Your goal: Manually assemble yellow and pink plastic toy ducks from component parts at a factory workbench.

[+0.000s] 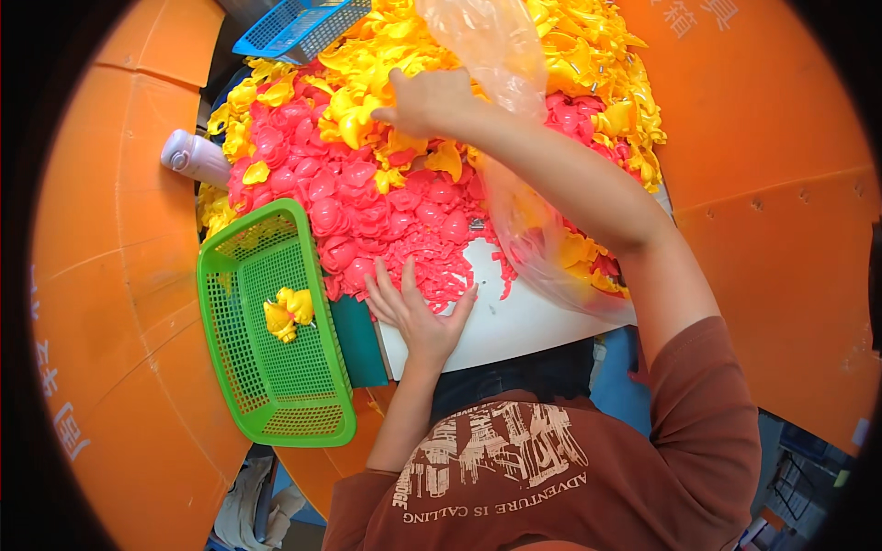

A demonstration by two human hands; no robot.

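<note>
A big heap of small pink plastic parts (pixel 367 197) and yellow plastic parts (pixel 386 55) covers a white table (pixel 524 321). My left hand (pixel 418 308) lies flat, fingers spread, on the table's near edge, touching the pink parts. My right hand (pixel 427 101) reaches far into the heap, its fingers curled among the yellow parts; what it grips is hidden. A clear plastic bag (pixel 514 211) holding some yellow and pink parts hangs beside my right forearm.
A green mesh basket (pixel 276 404) with a few yellow parts (pixel 288 312) sits at the left. A blue mesh basket (pixel 299 23) lies at the far side. A pale lilac bottle (pixel 195 156) lies left of the heap. Orange panels (pixel 763 119) surround the table.
</note>
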